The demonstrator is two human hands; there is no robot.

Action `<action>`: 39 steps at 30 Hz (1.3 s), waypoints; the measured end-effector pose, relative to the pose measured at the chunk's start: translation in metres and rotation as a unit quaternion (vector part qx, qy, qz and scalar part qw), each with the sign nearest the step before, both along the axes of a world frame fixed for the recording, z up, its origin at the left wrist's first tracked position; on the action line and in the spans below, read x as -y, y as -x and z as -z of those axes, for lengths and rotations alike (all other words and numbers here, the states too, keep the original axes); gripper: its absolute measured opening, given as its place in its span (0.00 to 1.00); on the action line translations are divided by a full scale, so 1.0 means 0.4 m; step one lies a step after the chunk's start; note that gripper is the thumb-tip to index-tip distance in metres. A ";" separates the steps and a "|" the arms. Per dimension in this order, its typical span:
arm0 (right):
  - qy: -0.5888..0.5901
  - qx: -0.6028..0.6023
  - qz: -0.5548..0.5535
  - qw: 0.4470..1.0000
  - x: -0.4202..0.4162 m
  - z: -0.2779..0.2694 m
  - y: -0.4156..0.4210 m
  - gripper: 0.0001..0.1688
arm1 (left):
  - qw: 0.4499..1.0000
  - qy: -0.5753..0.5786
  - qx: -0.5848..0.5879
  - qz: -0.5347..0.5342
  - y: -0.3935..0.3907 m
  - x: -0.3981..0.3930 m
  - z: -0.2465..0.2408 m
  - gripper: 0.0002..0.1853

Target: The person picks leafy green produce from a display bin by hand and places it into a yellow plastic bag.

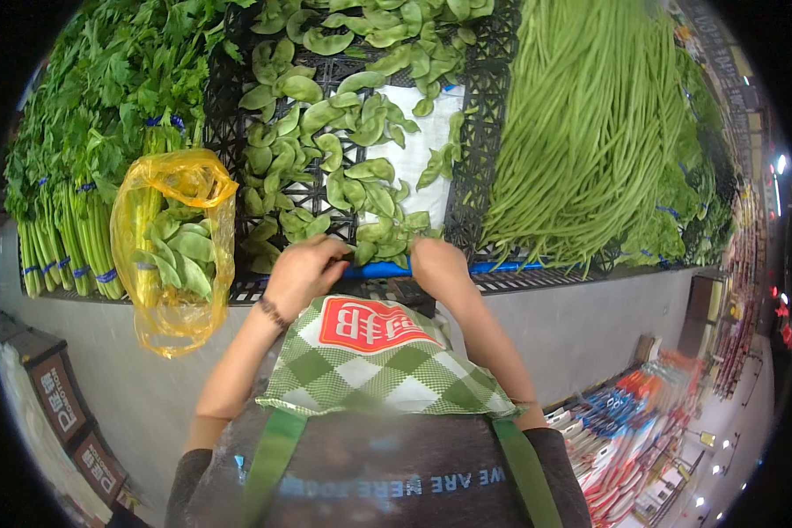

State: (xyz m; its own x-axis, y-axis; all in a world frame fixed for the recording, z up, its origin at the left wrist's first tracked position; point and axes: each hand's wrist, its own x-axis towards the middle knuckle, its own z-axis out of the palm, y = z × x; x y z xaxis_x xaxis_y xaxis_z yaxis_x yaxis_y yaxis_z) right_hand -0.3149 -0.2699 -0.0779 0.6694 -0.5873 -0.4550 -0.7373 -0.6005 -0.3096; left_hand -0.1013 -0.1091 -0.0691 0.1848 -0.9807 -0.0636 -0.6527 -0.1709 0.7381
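Note:
My left hand [307,274] is at the front edge of a black plastic crate [482,119], fingers curled beside flat green bean pods [376,198]. A bracelet circles that wrist. To its right, my right hand [439,270] is bent over the same edge, its knuckles against the nearest pods. The fingertips of both hands are hidden or too blurred to show what they grip. Pods are scattered across the crate, some on a white sheet [409,171]. A yellow translucent plastic bag [221,264] with similar pods [188,254] inside rests at the left, against the celery.
Bundled celery [92,244] fills the left side, and long green beans [581,132] are heaped at the right, with leafy greens [673,218] beyond. A blue strip [376,270] runs along the front edge. Packaged goods [627,409] stand on a display at lower right.

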 end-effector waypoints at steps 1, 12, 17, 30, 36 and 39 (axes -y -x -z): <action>-0.012 -0.023 -0.023 0.999 0.001 0.006 -0.006 0.14 | 0.999 -0.021 0.029 0.031 0.009 0.023 0.012 0.13; -0.282 0.332 0.192 0.879 0.085 -0.088 -0.146 0.27 | 0.980 0.017 -0.024 -0.199 -0.072 0.101 0.001 0.09; -0.155 0.330 0.146 0.920 0.126 -0.080 -0.136 0.18 | 0.897 0.017 -0.327 -0.298 -0.134 0.075 -0.019 0.12; 0.112 -0.013 -0.153 0.982 -0.008 0.038 -0.079 0.13 | 0.918 0.073 -0.298 -0.250 -0.132 0.048 0.034 0.15; 0.031 0.179 -0.022 0.983 0.033 -0.066 -0.127 0.10 | 0.913 0.060 -0.328 -0.235 -0.131 0.036 0.022 0.17; -0.092 0.317 0.059 0.942 0.061 -0.054 -0.136 0.12 | 0.905 0.073 -0.349 -0.234 -0.128 0.035 0.032 0.17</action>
